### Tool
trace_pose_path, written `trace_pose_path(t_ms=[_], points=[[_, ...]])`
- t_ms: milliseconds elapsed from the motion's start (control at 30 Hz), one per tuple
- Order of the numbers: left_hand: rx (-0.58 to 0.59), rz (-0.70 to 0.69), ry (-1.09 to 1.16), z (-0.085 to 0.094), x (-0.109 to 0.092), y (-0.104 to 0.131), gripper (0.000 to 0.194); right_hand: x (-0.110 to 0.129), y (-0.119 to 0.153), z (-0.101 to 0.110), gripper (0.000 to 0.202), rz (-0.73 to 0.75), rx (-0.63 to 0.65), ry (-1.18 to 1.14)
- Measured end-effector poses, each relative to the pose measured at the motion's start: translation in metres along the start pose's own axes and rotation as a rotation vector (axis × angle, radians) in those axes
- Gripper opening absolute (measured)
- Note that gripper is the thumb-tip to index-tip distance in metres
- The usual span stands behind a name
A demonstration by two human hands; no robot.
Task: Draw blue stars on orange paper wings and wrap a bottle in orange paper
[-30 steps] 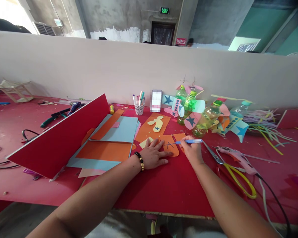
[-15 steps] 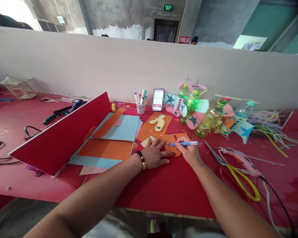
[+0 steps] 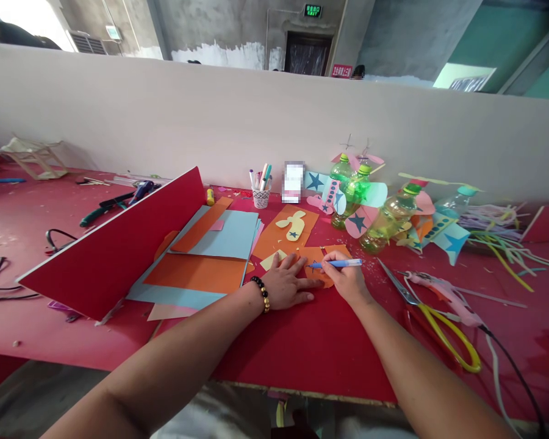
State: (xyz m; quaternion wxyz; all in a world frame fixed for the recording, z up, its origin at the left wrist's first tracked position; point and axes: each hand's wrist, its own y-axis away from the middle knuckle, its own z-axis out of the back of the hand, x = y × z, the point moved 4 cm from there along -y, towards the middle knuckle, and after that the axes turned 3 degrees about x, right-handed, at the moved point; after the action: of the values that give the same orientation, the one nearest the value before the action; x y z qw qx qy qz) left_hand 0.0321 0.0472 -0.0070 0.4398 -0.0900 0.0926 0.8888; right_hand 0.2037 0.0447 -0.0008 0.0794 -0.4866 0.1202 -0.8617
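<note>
My right hand (image 3: 348, 281) is closed around a blue pen (image 3: 343, 263), whose tip meets a small orange paper piece (image 3: 326, 279). Dark pen lines show on that paper near the tip. Fingers spread, my left hand (image 3: 287, 285) lies flat and presses on the orange piece's left side. A pale yellow paper scrap (image 3: 272, 260) sticks out by its fingertips. Just behind lies an orange sheet (image 3: 269, 238) carrying a yellow paper cutout (image 3: 293, 230) with a blue star on it.
Stacked blue and orange papers (image 3: 201, 274) lie left, beside an upright red board (image 3: 119, 250). A pen cup (image 3: 261, 197) and phone (image 3: 293, 182) stand behind. Decorated plastic bottles (image 3: 388, 219) stand back right. Yellow-handled scissors (image 3: 439, 329) and a pink glue gun (image 3: 443, 296) lie right.
The pen tip and my right hand have shifted slightly on the orange paper, and the pen leans a little differently. My left hand stays flat in place.
</note>
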Motion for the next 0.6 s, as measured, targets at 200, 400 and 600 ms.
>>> trace_pose_path(t_ms=[200,400,600], points=[[-0.003,-0.012,0.004,-0.0002,-0.0002,-0.0003,0.048,-0.0047,0.0007,0.0018,0.016,0.003,-0.026,-0.008],[0.001,-0.012,-0.010,0.0003,-0.0009,-0.0007,0.048,-0.0015,0.0002,-0.0002,0.016,0.016,0.015,0.002],[0.001,-0.009,-0.011,0.0000,-0.0007,-0.0004,0.049,0.0005,0.0002,-0.0001,0.015,0.021,0.014,-0.020]])
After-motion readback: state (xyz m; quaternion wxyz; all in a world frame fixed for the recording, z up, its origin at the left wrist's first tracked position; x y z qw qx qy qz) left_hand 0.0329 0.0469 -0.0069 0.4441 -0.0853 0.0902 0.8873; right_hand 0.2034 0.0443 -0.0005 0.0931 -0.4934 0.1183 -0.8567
